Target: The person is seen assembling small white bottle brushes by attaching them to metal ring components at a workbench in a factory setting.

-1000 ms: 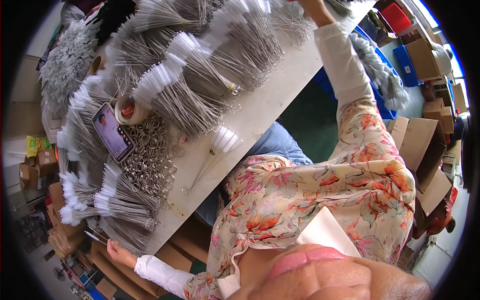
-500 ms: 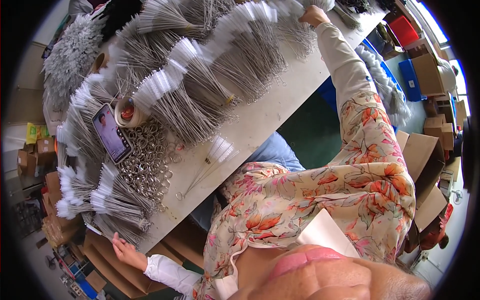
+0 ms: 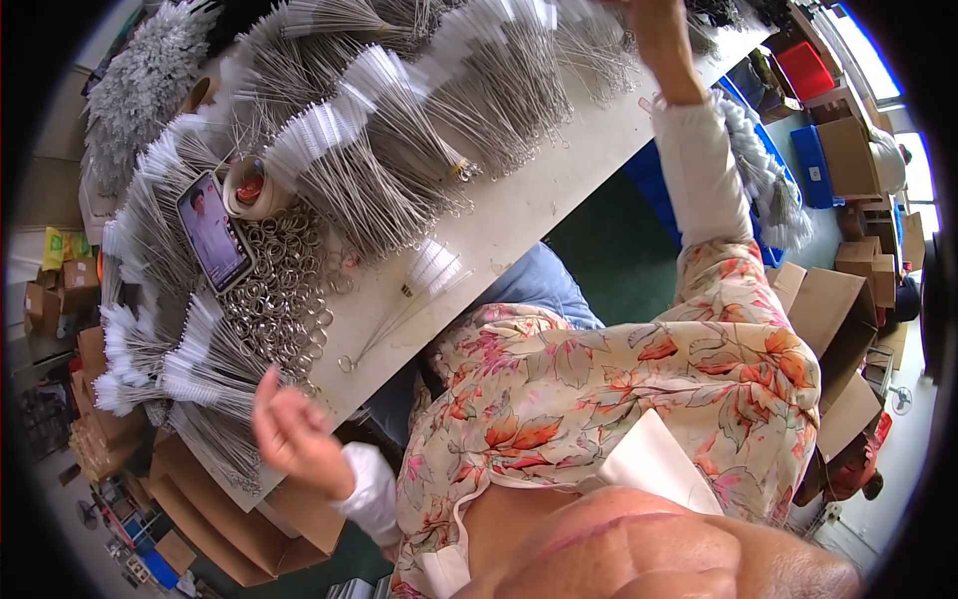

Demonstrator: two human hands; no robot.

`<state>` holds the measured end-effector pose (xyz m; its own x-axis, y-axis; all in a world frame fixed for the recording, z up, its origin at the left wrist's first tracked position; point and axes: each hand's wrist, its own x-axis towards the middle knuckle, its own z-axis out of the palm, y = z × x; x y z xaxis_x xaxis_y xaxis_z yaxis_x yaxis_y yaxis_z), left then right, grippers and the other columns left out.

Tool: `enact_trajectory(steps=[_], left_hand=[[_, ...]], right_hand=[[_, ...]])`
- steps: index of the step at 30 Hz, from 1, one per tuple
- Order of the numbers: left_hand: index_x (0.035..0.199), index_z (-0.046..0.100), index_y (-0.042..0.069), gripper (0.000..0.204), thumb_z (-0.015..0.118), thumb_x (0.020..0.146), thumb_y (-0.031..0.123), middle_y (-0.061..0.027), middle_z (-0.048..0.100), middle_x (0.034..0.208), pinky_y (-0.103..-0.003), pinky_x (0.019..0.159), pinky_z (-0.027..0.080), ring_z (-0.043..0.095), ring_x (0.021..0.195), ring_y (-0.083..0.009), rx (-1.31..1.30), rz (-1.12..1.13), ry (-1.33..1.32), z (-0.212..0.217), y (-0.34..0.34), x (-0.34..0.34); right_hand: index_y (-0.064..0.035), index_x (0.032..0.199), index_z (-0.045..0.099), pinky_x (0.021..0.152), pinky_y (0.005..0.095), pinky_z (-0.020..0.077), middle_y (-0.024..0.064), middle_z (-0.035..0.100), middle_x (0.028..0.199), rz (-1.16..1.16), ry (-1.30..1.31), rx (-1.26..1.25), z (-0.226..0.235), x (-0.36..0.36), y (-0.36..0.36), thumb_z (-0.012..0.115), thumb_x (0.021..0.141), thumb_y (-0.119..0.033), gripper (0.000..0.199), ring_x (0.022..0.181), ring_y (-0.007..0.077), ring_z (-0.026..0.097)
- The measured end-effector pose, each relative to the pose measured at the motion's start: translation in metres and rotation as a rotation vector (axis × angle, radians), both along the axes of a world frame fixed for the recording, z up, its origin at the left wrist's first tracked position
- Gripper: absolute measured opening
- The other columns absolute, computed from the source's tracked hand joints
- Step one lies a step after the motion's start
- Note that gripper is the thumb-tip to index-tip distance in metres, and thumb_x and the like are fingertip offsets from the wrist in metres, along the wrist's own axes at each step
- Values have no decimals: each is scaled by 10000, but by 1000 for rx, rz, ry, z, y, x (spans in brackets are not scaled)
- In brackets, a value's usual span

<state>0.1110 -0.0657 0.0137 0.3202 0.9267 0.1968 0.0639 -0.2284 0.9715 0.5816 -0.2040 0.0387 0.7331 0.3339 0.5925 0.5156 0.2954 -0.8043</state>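
Note:
Bundles of thin wire brushes with white bristle tips (image 3: 379, 150) cover the white table (image 3: 559, 200). A few loose brushes (image 3: 404, 304) lie near its front edge, beside a heap of metal rings (image 3: 274, 299). My left hand (image 3: 294, 429) hovers at the table edge next to the rings and a brush bundle (image 3: 190, 374). It is blurred, its fingers loosely curled, and nothing shows in it. My right hand (image 3: 664, 40) reaches up to the brush bundles at the far end, where the frame's top edge cuts off its fingers.
A phone (image 3: 213, 243) with a lit screen and a tape roll (image 3: 249, 187) lie among the brushes. Cardboard boxes (image 3: 838, 319), blue crates (image 3: 813, 165) and a red crate (image 3: 806, 70) stand on the right. More boxes (image 3: 230, 519) sit below the table.
My left hand has risen from below the table edge to beside the rings. My right arm has shifted along the far brush bundles.

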Motion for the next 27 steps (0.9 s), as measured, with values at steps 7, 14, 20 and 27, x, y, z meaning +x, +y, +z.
enact_trajectory(steps=[7,14,20,27], left_hand=[[1128,549,-25,253,506,881,8,-56,565,807,-223,573,437,540,659,-100,204,-537,59,-15,-24,122],[932,501,-9,112,489,931,102,-89,515,972,-244,543,550,551,619,-89,106,-529,-165,-29,-22,119],[935,505,-6,145,476,941,136,-105,528,968,-251,534,548,566,612,-100,8,-545,-179,-32,-26,116],[943,510,-12,144,483,938,129,-109,535,964,-251,528,546,565,610,-104,-26,-569,-181,-37,-27,106]], right_hand=[[-6,1088,535,897,309,435,88,565,1042,992,541,-203,-38,-214,45,413,971,-239,288,1069,168,507],[-9,1163,553,904,335,432,136,567,1140,146,244,-193,-71,-127,9,586,873,-327,432,1062,212,540],[83,1160,519,867,398,462,260,554,1143,-329,132,-766,-140,-44,0,652,784,-459,672,1048,331,562],[90,1141,513,875,344,443,238,556,1090,-150,586,-551,-128,-37,14,726,745,-415,676,1020,255,559]])
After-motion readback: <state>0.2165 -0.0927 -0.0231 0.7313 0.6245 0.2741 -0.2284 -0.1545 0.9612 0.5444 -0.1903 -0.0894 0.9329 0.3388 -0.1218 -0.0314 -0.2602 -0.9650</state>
